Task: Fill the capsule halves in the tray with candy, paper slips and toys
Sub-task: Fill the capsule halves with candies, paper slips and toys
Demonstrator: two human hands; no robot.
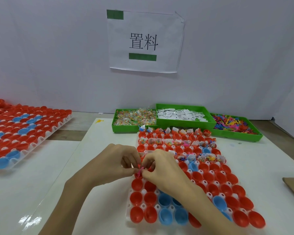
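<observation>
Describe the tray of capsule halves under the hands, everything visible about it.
The tray is a white, glossy plastic grid lying flat on the white table, just in front of three green bins. Its wells hold open red capsule halves and a few blue ones, mouths up. Some far rows already carry candy packets, paper slips and toys; the near rows are empty. Both hands hover over its left side.

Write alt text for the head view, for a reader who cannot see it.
Both hands, left hand and right hand, pinch a small pink toy over a tray of red and blue capsule halves, with three green bins behind it.
</observation>
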